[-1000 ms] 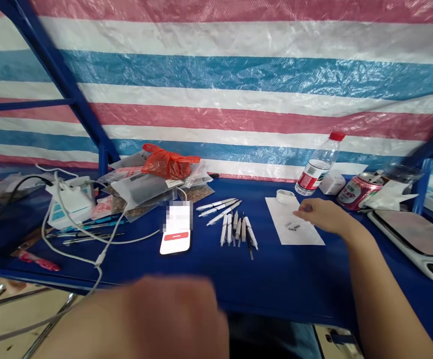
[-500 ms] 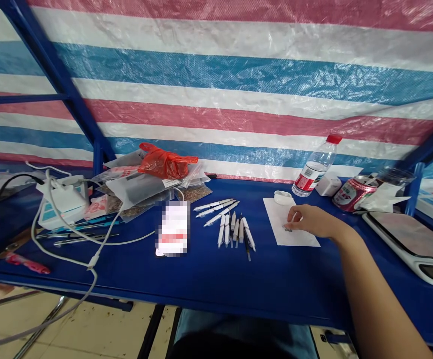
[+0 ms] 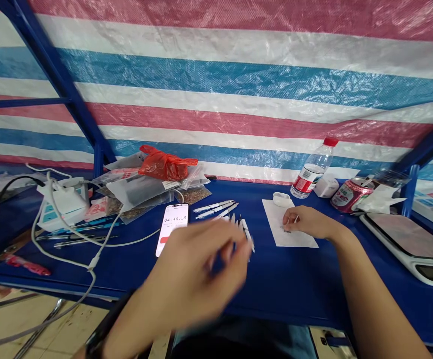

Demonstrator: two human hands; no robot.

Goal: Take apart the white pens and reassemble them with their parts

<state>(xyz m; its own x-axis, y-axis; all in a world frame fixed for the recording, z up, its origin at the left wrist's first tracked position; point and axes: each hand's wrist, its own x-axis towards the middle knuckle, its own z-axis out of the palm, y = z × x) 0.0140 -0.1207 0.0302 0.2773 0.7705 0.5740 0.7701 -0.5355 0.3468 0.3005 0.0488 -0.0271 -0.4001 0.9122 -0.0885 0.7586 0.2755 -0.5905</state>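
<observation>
My left hand [image 3: 197, 274], smeared by motion, hangs over the middle of the blue table with its fingers curved. Whether it holds anything cannot be seen. Behind and partly under it are several white pens [image 3: 213, 206] and shorter pen parts [image 3: 246, 233], most of them covered by the hand. My right hand [image 3: 308, 223] rests on a white sheet of paper [image 3: 297, 242], thumb and fingers pinched together. A small dark thing [image 3: 286, 230] shows on the sheet below its fingertips, too small to name. At the sheet's far edge sits a small white round dish [image 3: 282, 199].
A phone [image 3: 171, 219] with a running timer lies left of the pens. Plastic bags [image 3: 141, 192], a red bag [image 3: 167, 164] and a white cable [image 3: 104, 244] fill the left. Rightward stand a bottle [image 3: 309, 172], a drink can [image 3: 351, 194] and a digital scale [image 3: 406, 239].
My left hand has come into view from below and now covers most of the pens. My right hand stays at the paper, its fingertips slightly further left.
</observation>
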